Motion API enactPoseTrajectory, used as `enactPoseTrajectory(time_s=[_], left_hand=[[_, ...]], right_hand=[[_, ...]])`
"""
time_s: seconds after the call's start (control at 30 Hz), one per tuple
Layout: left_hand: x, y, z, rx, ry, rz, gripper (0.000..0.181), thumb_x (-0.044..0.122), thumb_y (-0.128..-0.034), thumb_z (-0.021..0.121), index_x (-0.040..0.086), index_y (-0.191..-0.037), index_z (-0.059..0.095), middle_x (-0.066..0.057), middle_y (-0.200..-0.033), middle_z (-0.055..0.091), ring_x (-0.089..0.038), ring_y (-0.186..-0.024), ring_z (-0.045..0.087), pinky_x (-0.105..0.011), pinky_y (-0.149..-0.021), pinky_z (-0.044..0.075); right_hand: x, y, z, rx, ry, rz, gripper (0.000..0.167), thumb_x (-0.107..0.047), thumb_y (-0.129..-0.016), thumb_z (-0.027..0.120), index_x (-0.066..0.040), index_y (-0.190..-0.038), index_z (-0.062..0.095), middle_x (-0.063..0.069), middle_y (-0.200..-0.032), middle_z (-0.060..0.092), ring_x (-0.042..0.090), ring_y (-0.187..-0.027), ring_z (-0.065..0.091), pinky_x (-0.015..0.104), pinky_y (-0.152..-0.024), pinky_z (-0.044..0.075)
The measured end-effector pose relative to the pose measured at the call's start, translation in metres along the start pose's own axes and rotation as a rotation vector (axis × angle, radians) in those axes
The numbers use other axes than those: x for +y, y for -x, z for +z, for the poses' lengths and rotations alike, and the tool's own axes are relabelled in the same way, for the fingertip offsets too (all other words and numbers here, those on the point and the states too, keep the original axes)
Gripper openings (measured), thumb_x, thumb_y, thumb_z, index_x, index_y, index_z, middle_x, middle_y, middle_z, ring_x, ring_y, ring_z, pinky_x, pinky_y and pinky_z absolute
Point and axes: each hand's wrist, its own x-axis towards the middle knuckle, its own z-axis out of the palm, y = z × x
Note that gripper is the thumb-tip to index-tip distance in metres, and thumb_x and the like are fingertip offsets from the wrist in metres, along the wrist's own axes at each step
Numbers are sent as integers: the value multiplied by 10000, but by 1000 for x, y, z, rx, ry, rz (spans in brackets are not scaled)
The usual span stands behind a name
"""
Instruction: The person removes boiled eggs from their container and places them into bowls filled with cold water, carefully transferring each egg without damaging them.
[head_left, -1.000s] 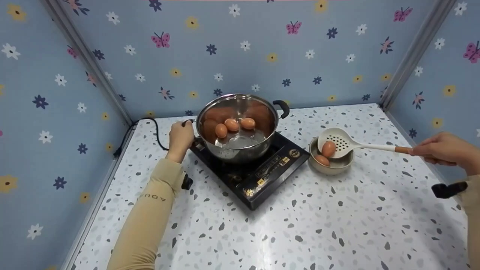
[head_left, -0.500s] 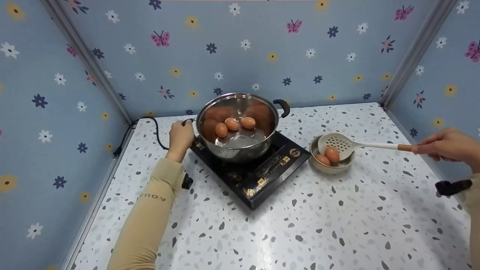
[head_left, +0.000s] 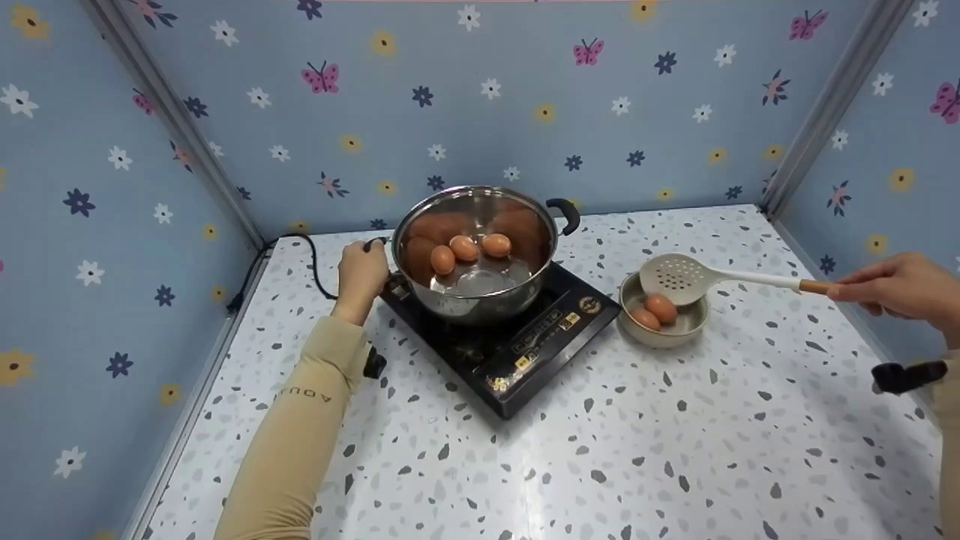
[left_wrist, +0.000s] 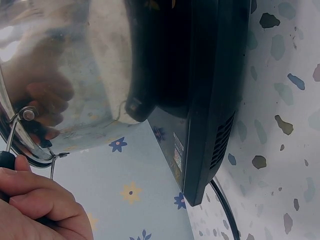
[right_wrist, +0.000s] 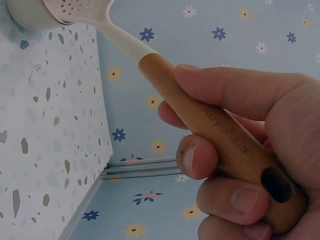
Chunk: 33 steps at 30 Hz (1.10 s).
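Note:
My left hand (head_left: 361, 271) grips the black side handle of a steel pot (head_left: 487, 296); in the left wrist view the fingers curl round that handle (left_wrist: 7, 161). Three brown eggs (head_left: 464, 248) lie inside the pot. My right hand (head_left: 900, 292) holds a white slotted skimmer (head_left: 679, 279) by its wooden handle (right_wrist: 200, 115), fingers wrapped round it. The skimmer's head is tilted over a small cream bowl (head_left: 660, 341), with nothing lying on it. In the bowl two brown eggs (head_left: 661, 308) rest side by side, close to the skimmer's lower edge.
The pot stands on a black induction cooker (head_left: 517, 367), set at an angle on the speckled table (head_left: 637, 450). A black cord (head_left: 313, 262) runs from behind it to the left. Flowered panels (head_left: 487, 97) enclose the back and both sides.
The skimmer has tipped and risen slightly, and the egg on it has slid off into the bowl beside the other. My left hand and the pot have stayed put.

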Motion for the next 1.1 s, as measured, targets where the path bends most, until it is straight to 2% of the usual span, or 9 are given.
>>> enactPoseTrajectory(time_s=[0.23,0.53,0.6,0.7,0.77,0.83,0.97,1.1], left_hand=[[0,0,0,8,6,-2,336,260,-1154,391,112,-857,439,-101,-846,433,-270,-761,436,-371,-721,377],[0,1,-1,-4,20,-8,351,269,-1157,388,119,-842,427,-96,-822,426,-257,-728,416,-371,-709,372],[1,1,-1,-3,22,-12,355,276,-1157,390,121,-839,426,-92,-817,428,-251,-719,413,-369,-704,373],[1,1,0,-4,23,-18,355,281,-1157,391,120,-843,432,-85,-809,433,-236,-700,417,-361,-692,380],[1,1,0,-4,25,-17,354,281,-1155,394,120,-843,441,-82,-802,444,-228,-685,427,-359,-682,391],[1,1,0,-1,27,-10,352,273,-1152,401,124,-836,444,-76,-791,450,-219,-669,430,-357,-671,395],[1,-1,-1,2,19,8,368,260,-1148,398,135,-802,409,-57,-754,423,-199,-635,391,-347,-652,377],[-1,0,0,-1,32,13,379,262,-1149,393,145,-789,385,-31,-707,400,-175,-592,364,-335,-622,373]], right_hand=[[-2,1,1,84,-68,22,618,-362,-1107,638,190,-1378,580,22,-726,544,190,-568,422,341,-526,403],[-9,0,7,176,-160,-20,562,-363,-1099,657,150,-1328,652,-6,-740,581,179,-577,442,322,-522,424],[-9,-1,7,180,-188,-26,421,-362,-1089,677,25,-1228,770,-19,-746,595,175,-593,459,312,-536,442],[-9,-2,8,173,-233,-37,166,-355,-1082,692,-301,-1008,830,-39,-763,612,168,-625,486,297,-560,466],[-10,-2,10,170,-259,-45,258,-349,-1084,691,-484,-870,743,-54,-759,615,160,-618,487,293,-554,464],[-12,-2,11,163,-282,-58,330,-345,-1093,676,-537,-825,698,-54,-747,612,157,-590,477,298,-529,443],[-18,-2,15,165,-326,-87,292,-374,-1101,657,-517,-857,726,-38,-707,611,149,-517,445,324,-473,402],[-24,-3,19,139,-371,-126,288,-326,-1118,633,-484,-909,751,-34,-685,617,129,-474,424,338,-439,372]])
